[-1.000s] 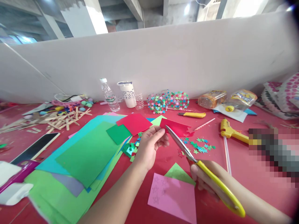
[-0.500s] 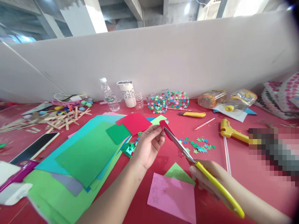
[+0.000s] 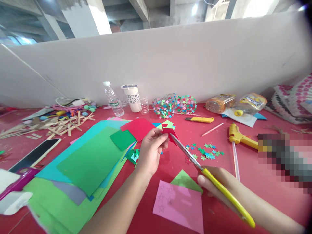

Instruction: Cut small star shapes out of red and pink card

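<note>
My left hand (image 3: 151,148) pinches a small piece of red paper (image 3: 170,130) between thumb and fingers, above the middle of the table. My right hand (image 3: 214,183) is wrapped round the yellow handles of a pair of scissors (image 3: 187,152). The blades reach up and left to the red paper, their tips at its edge beside my left fingers. Below the hands lies a pink sheet (image 3: 180,206) with pencilled stars, partly over a light green piece (image 3: 186,180). Small cut stars (image 3: 207,151) in green, blue and red lie beyond the scissors.
Coloured sheets (image 3: 90,159) are stacked at left, near a phone (image 3: 36,154) and wooden sticks (image 3: 69,125). A bottle (image 3: 114,102), a cup (image 3: 131,99) and star-covered rounds (image 3: 163,107) stand at the back. A utility knife (image 3: 200,120) and glue gun (image 3: 243,139) lie right.
My left hand has shifted slightly left and turned the red paper, so more of its cut shape shows. The scissors have stayed almost in place at its edge.
</note>
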Tool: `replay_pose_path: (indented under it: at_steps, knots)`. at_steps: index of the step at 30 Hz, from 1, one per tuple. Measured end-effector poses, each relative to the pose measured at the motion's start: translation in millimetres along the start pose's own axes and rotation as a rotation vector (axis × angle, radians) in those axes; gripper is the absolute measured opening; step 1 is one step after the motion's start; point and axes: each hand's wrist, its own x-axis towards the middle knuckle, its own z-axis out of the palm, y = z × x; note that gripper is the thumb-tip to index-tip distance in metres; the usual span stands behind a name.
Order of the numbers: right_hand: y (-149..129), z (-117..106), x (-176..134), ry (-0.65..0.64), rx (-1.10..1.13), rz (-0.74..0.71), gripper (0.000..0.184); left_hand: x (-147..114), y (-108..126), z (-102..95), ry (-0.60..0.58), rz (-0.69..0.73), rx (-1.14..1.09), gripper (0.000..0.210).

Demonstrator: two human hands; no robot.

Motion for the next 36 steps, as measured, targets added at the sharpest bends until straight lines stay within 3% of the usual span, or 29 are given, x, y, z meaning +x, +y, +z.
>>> replay_pose_path:
  at_steps: [12,19,24,28,36]
  knots:
    - [-3.4,-3.5,2.9,-0.025,-0.020,0.087,0.052,-0.1,-0.4,-2.2,0.019,0.044,0.208,0.019]
    - [-6.4,-5.1,1.1,-0.050,0.032,0.081,0.052,-0.4,1.2,-4.1,-0.031,-0.054,0.170,0.022]
    - [-5.8,-4.0,-2.3,-0.037,0.132,0.059,0.062,0.1,3.9,-3.6,-0.085,-0.072,0.122,0.020]
    - [-2.3,-3.8,-1.4,-0.044,0.077,0.040,0.065,0.7,5.7,-4.1,-0.088,-0.053,0.115,0.018]
    - [-2.0,-4.2,-1.5,-0.046,0.067,-0.025,0.068,1.6,7.8,-5.3,-0.164,-0.173,0.059,0.014]
